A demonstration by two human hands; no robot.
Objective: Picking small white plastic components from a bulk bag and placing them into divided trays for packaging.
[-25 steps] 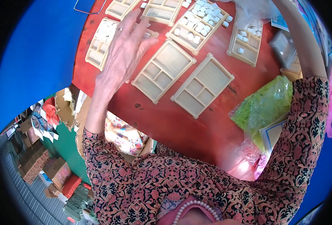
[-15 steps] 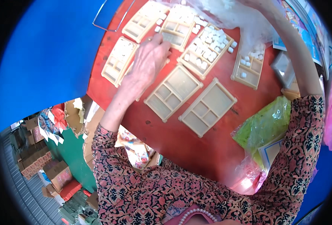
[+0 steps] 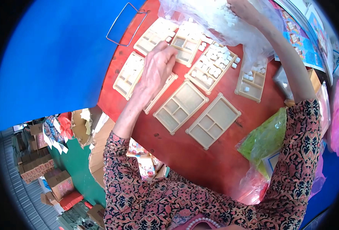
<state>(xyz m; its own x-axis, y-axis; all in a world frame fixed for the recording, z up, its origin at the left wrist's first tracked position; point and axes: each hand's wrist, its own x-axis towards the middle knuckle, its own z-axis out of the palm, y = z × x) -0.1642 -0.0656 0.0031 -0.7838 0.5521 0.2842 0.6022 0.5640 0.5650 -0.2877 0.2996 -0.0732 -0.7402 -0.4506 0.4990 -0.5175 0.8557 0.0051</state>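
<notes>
White pieces point(image 3: 214, 70): heaped in a central tray point(image 3: 197, 85) and inside the clear bag point(image 3: 259, 42), likely for easy reach.
Clear bag: slumped across the far side — I judge the right hand point(image 3: 241, 8) steadies it (its fingers I can't tell).
Left hand point(image 3: 157, 66): fingers curled together over the left-side trays point(image 3: 146, 43); pinching anything, I can't tell.
Near trays point(image 3: 223, 109): flat on the red table point(image 3: 177, 149), open sides up.

A shiny green packet point(image 3: 267, 134) lies on the right, with pink plastic point(image 3: 338, 126) past it. Brown boxes point(image 3: 60, 184) sit at lower left.
</notes>
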